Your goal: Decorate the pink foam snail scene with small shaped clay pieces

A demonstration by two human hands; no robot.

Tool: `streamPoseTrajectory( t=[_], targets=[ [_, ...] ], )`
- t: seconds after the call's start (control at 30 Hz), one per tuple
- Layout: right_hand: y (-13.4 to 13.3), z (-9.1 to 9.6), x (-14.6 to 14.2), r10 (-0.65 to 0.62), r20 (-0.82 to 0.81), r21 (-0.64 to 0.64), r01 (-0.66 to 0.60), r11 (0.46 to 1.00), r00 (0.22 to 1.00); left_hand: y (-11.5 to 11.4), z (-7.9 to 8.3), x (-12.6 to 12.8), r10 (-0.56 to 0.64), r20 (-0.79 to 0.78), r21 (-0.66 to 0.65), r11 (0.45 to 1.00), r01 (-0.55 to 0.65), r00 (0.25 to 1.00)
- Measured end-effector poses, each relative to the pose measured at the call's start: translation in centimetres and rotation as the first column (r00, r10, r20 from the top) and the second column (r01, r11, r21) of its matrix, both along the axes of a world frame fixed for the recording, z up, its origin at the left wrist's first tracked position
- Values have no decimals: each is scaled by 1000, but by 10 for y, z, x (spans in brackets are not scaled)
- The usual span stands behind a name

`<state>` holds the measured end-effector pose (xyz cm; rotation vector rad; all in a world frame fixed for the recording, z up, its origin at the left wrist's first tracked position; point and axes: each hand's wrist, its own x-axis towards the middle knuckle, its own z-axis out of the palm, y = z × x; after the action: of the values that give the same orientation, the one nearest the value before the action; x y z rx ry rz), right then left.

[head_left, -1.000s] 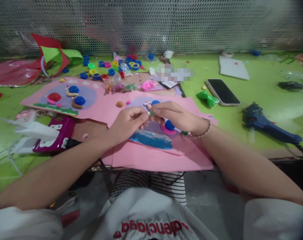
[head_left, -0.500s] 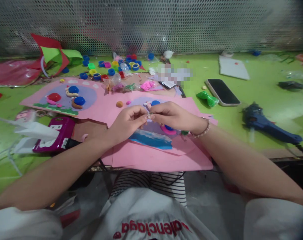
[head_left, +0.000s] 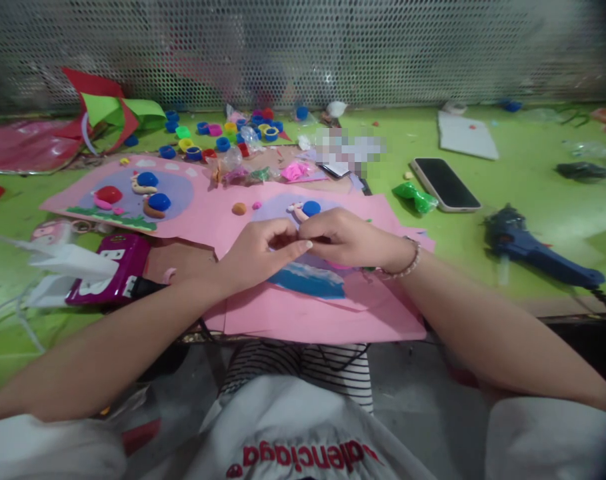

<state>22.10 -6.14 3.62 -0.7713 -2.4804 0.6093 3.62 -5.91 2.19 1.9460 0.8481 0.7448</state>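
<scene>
My left hand [head_left: 265, 252] and my right hand [head_left: 345, 239] meet above a pink paper sheet [head_left: 283, 317], fingers curled in and pressed together. Whatever sits between the fingertips is hidden. Just beyond them on the sheet lies a clay snail [head_left: 310, 209] with a blue shell and a pale body. Under the hands, a blue strip with a white edge [head_left: 313, 283] shows. Another pink sheet [head_left: 193, 227] to the left carries several clay snails, one with a red shell [head_left: 107, 194]. A brown clay ball [head_left: 239, 209] and a small pink one [head_left: 257, 205] rest nearby.
To the right are a phone [head_left: 447, 183], a green wrapped packet [head_left: 415, 198] and a blue glue gun [head_left: 543, 248]. A purple power strip [head_left: 133, 260] with plugs is at left. Several coloured caps [head_left: 223, 143] stand at the back, before a perforated metal panel [head_left: 303, 53].
Both hands have shifted slightly down and closed further together. The small pale bit seen between the fingertips is now hidden, and more of the blue-shelled snail shows.
</scene>
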Motion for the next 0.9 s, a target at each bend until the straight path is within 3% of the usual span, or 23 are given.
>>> streamPoseTrajectory(
  t=[0.23,0.33,0.63,0.9],
  targets=[
    [2,-3,3,-63,28,-19,63,998,998,3,4,1,-30,105,-229,972,54,994],
    [1,-4,2,-88,42,5,88,996,995,3,4,1,-2,131,-266,963,37,991],
    [2,0,5,-120,22,99,118,988,993,5,0,0,56,168,-285,959,-6,984],
    [2,-1,5,-116,-47,20,117,993,992,3,3,0,55,146,-223,975,-21,988]
  ],
)
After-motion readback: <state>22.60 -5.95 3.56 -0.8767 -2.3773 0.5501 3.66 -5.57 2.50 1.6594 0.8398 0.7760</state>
